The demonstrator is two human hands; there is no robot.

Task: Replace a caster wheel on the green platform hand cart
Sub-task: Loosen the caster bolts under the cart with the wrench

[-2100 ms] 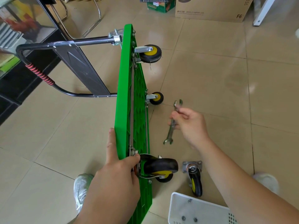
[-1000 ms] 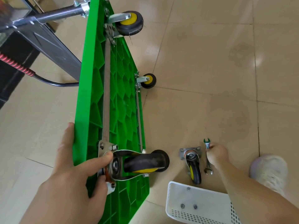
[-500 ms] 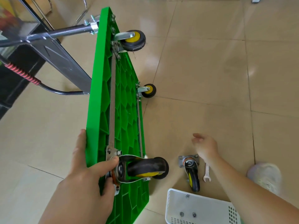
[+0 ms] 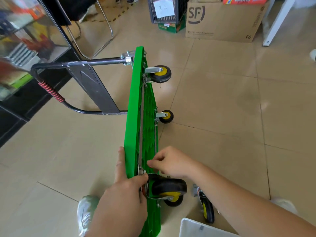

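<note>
The green platform cart (image 4: pixel 135 106) stands on its long edge, its ribbed underside facing right. My left hand (image 4: pixel 123 199) grips the near top edge, thumb lying over the mounting plate of a black-and-yellow caster (image 4: pixel 168 186). My right hand (image 4: pixel 172 164) hovers at the underside just above that plate, fingers curled and fingertips pinched together; anything between them is too small to see. A loose caster (image 4: pixel 207 209) lies on the floor right of the cart. My right forearm hides the wrench.
Two more casters (image 4: pixel 160 74) (image 4: pixel 166 116) sit at the cart's far end, the black handle (image 4: pixel 92 86) folded out left. A white basket (image 4: pixel 196 228) is at the bottom right. A cardboard box (image 4: pixel 222 21), black crate (image 4: pixel 166 9) and glass cabinet (image 4: pixel 25 48) lie beyond.
My right hand laid the wrench on the floor beside the loose caster, then moved left and up to the cart's underside. My left hand kept its grip on the cart.
</note>
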